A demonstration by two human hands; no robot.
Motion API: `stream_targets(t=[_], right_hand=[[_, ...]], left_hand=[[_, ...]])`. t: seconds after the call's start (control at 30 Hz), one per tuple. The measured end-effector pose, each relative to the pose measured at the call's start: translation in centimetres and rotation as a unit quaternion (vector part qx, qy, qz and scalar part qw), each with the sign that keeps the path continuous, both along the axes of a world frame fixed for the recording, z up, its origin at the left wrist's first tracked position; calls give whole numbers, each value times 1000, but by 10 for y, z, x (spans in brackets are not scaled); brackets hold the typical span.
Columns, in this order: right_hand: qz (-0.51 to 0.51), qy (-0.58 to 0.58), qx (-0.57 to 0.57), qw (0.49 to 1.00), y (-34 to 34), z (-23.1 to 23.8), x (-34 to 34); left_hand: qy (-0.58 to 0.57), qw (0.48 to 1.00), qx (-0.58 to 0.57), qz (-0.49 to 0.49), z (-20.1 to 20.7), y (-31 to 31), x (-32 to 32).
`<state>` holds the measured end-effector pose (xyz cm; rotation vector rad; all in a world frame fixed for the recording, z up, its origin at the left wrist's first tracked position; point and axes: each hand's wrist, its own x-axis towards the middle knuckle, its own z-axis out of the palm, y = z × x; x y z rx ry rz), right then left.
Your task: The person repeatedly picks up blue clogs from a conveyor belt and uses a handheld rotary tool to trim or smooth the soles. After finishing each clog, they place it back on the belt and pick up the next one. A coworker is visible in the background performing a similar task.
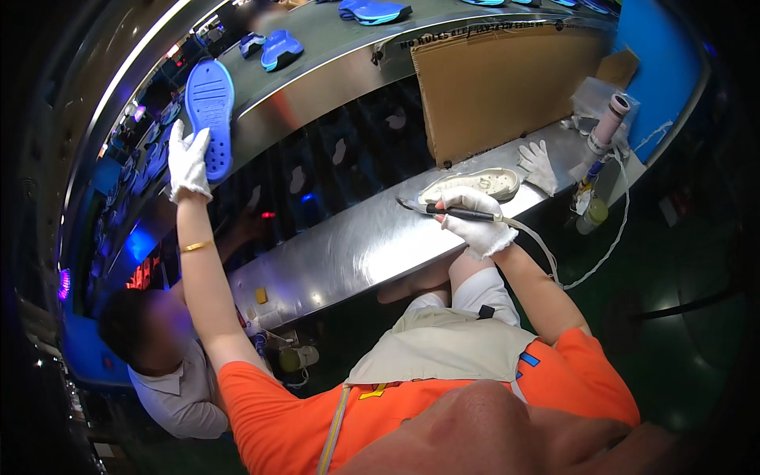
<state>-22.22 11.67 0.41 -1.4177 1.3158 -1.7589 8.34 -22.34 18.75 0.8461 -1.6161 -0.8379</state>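
My left hand (189, 162), in a white glove, reaches out over the belt at the far left. It grips the heel end of a blue shoe sole (210, 99), which stands nearly upright with its grooves and small holes toward me. In my right hand (479, 234), gloved in white with some fingertips bare, is a black-handled pen tool (467, 213) with a pale cord. Its thin, bent tip points left over the metal bench. A cream-white clog-like shoe (475, 186) lies just beyond the right hand, partly hidden by it.
A conveyor belt (336, 33) carries several blue soles across the back. A cardboard sheet (499, 95) leans behind the metal bench (348, 233). At right lie a loose white glove (538, 165), a pink bottle (609, 123) and a cord (613, 245). A co-worker (178, 388) sits close on my left.
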Motion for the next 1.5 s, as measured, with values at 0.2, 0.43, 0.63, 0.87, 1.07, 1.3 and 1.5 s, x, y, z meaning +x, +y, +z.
stream_targets(t=[0.2,0.43,0.63,0.87,1.07,1.3,1.5], right_hand=[[12,-11,19,1000,-6,15,12],[80,-85,23,993,-14,19,31],[62,-137,2,989,-24,11,50],[-23,66,-59,996,-19,2,73],[62,-144,42,987,-4,4,66],[111,17,22,993,9,-10,68],[86,104,-16,991,23,-5,70]], left_hand=[[227,886,304,-266,-75,128,-27],[404,715,412,-394,-189,215,-71],[448,693,441,-354,-206,260,-103],[383,739,468,-297,-224,271,-113],[400,720,506,-257,-223,267,-107],[368,722,528,-254,-226,262,-99],[336,704,564,-269,-226,256,-87]])
